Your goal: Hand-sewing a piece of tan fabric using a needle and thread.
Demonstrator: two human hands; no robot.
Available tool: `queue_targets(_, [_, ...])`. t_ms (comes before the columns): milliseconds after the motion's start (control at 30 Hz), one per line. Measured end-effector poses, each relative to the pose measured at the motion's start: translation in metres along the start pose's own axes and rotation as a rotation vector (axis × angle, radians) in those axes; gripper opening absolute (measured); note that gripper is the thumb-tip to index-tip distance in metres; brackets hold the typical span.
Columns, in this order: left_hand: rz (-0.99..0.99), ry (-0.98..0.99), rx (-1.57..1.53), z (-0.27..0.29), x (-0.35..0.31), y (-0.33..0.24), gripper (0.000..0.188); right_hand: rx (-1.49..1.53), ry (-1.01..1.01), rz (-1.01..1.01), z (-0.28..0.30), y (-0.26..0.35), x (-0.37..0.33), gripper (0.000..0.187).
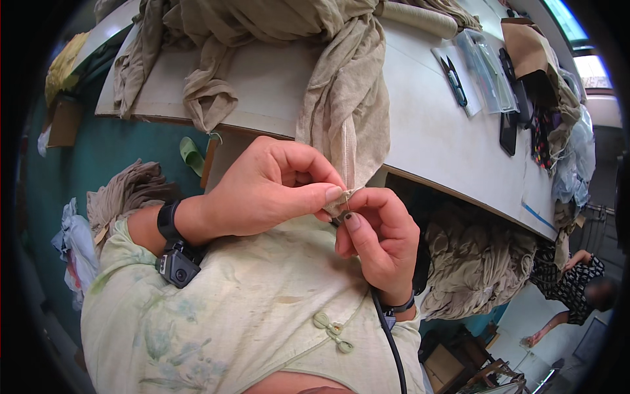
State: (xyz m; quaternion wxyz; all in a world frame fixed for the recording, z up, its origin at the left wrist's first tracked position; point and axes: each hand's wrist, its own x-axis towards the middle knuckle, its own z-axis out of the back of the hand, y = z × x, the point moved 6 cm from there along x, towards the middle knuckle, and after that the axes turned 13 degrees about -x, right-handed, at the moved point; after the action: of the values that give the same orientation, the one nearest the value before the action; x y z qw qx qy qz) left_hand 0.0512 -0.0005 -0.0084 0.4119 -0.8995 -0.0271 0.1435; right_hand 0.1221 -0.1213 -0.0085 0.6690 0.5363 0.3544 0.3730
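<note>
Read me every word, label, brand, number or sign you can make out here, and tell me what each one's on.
No text can be read anywhere in this view.
Cloth at the left hand and right hand: no lettering shows.
Wrist camera: any marks are too small to read.
Snips: no lettering can be made out.
Plastic bag: any print is too blurred.

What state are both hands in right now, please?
Left hand: closed, pinching the end of the beige cloth.
Right hand: closed on a thin needle-like item, too small to identify.
</note>
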Motion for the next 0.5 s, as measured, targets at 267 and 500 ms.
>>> queue_targets(267, [-0.006,-0.006,-0.01,0.0011,-0.0003,0.0016,0.008,0.029,0.004,-0.027,-0.001,-0.0006,0.0004,0.012])
queue_targets(500, [-0.024,0.001,0.007,0.0007,-0.0008,0.0014,0.009,0.108,0.042,-0.071,-0.0018,0.0002,0.0002,0.011])
